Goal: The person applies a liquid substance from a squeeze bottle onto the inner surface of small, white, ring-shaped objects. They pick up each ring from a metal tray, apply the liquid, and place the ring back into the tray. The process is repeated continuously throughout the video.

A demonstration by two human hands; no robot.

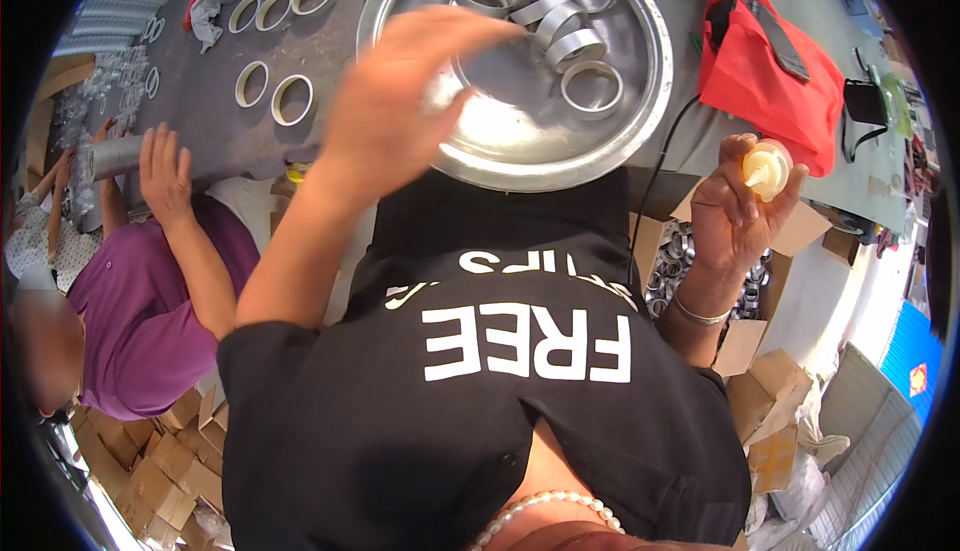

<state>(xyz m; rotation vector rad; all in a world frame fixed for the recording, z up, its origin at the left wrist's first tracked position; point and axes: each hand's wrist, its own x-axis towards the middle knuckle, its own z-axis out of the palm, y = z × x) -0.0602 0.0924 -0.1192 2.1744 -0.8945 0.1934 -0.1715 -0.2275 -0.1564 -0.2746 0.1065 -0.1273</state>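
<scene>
My right hand (722, 213) is closed around a small bottle with a pale yellow pointed nozzle (766, 171), raised to the right of the tray. Over the left part of a big round metal tray (655, 71) hovers my left hand (385, 101), smeared by motion. Its thumb and fingers are spread apart, with nothing visible between them. Silver rings lie in the tray, several piled at the far side and a single ring (591, 66) nearer. On the dark tabletop to the left stand several more rings (293, 100).
A co-worker in a purple top (165, 281) sits at the left, hands by a grey tube (120, 156). A red bag (770, 81) with a phone lies at the right. Below it, a cardboard box (740, 346) holds many metal rings. A black cord (655, 186) runs past the tray.
</scene>
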